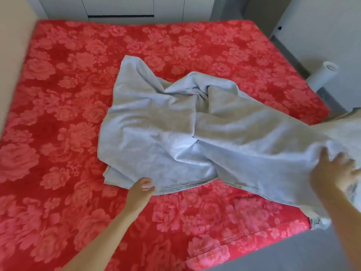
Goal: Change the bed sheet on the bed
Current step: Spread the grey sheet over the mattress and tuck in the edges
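Sheet [156, 137] bunched mid-bed [58, 94], both hands on it

Left hand [141, 187] has its grip pinched on the stitched near hem, I'd guess to drag that edge straight. Right hand [334, 169] is up in the lifted bunch at the bed's right side (too blurred to tell if that grip is clamped). The cloth is pale blue, soft and creased, and it lies on a plush red rose-print surface.

Red floral bed [58, 133]: bare along the left, far and near sides, open for a reach. Crumpled pale blue sheet [175, 124] heaps mid-bed and trails off the right edge, blocking that way. A wall [11, 55] closes the left side; white roll [322, 75] stands just beyond the right edge.
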